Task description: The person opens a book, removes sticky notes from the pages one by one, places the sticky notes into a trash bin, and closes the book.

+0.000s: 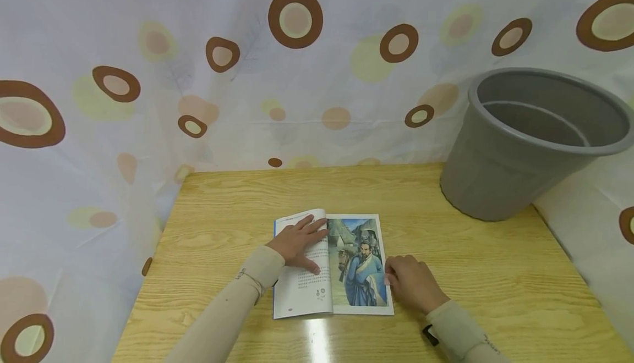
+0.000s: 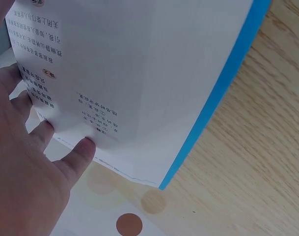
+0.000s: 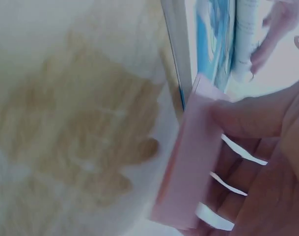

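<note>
An open book (image 1: 302, 297) lies on the wooden table, with printed text on its left page and a colour picture (image 1: 364, 269) of a bearded figure in blue on its right page. My left hand (image 1: 299, 242) rests on the left page, fingers spread. The left wrist view shows its fingertips on the lifted, curving page (image 2: 144, 73) and the blue cover edge (image 2: 208, 115). Beside the book's right edge, my right hand (image 1: 413, 283) pinches a flat pink rectangular piece (image 3: 191, 157) between thumb and fingers. What kind of thing it is I cannot tell.
A large grey bin (image 1: 510, 181) stands at the table's back right. White cloth (image 1: 247, 104) with brown and yellow dots hangs behind and along both sides of the wooden table (image 1: 238, 192). A dark band (image 1: 430, 335) shows at the right wrist.
</note>
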`<move>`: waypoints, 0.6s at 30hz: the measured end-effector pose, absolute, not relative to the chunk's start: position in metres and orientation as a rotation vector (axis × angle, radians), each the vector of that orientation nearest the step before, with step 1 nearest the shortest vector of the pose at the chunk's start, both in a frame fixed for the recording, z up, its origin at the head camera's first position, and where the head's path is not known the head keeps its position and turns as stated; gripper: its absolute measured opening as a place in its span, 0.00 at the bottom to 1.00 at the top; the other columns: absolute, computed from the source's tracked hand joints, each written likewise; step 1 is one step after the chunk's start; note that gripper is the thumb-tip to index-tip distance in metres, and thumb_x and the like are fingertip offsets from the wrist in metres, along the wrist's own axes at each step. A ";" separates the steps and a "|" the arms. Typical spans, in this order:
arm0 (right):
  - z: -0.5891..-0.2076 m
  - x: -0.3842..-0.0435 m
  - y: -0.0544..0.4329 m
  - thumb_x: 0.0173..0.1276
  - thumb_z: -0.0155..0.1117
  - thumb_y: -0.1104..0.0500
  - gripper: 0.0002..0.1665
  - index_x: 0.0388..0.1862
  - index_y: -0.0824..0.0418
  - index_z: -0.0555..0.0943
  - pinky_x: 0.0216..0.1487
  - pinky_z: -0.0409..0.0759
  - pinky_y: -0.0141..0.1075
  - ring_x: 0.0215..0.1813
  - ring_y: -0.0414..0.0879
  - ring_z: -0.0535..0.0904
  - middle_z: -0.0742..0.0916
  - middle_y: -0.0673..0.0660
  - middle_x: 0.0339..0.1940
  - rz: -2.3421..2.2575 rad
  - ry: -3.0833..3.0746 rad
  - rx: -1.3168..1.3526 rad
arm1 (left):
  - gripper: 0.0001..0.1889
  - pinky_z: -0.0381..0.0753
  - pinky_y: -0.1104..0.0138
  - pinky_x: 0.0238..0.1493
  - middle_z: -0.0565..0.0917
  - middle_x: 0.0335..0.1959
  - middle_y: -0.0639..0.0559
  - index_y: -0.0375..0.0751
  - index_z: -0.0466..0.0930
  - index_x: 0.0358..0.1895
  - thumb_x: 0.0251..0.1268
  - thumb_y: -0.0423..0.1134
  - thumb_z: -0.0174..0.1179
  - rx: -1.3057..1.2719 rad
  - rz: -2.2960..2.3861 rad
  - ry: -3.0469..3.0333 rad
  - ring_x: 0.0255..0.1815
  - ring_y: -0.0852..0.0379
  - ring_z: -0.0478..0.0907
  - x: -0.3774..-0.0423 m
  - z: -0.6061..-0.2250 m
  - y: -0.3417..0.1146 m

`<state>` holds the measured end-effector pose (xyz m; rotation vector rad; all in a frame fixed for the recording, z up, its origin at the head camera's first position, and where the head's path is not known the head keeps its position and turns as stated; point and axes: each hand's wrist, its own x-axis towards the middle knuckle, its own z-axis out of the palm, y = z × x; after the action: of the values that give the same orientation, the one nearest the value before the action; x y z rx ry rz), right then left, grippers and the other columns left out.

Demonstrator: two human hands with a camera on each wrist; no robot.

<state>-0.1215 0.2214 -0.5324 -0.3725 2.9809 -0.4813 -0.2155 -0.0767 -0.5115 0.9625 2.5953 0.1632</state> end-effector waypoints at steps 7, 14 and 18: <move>-0.508 -0.132 0.241 0.65 0.68 0.61 0.04 0.31 0.54 0.82 0.31 0.73 0.37 0.32 0.44 0.73 0.82 0.49 0.28 -0.584 3.112 -0.418 | 0.52 0.60 0.47 0.78 0.48 0.83 0.58 0.55 0.55 0.79 0.51 0.68 0.67 0.962 0.154 2.599 0.85 0.50 0.41 -0.216 -0.511 -0.077; -0.460 -0.142 0.260 0.65 0.68 0.62 0.02 0.35 0.57 0.83 0.42 0.80 0.50 0.42 0.55 0.79 0.85 0.55 0.36 -0.746 3.272 -0.447 | 0.52 0.59 0.47 0.78 0.46 0.84 0.59 0.56 0.54 0.79 0.51 0.67 0.67 0.950 0.163 2.596 0.85 0.50 0.40 -0.215 -0.511 -0.077; -0.437 -0.142 0.269 0.64 0.68 0.67 0.04 0.36 0.60 0.83 0.40 0.78 0.50 0.42 0.55 0.78 0.84 0.57 0.36 -0.842 3.366 -0.512 | 0.52 0.59 0.46 0.78 0.46 0.84 0.59 0.55 0.53 0.79 0.52 0.67 0.67 0.960 0.183 2.588 0.85 0.50 0.40 -0.215 -0.512 -0.077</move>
<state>-0.1419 0.2687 -0.4374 -0.5118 3.3663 -0.8422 -0.2150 -0.0771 -0.5117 0.9603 2.5881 0.1833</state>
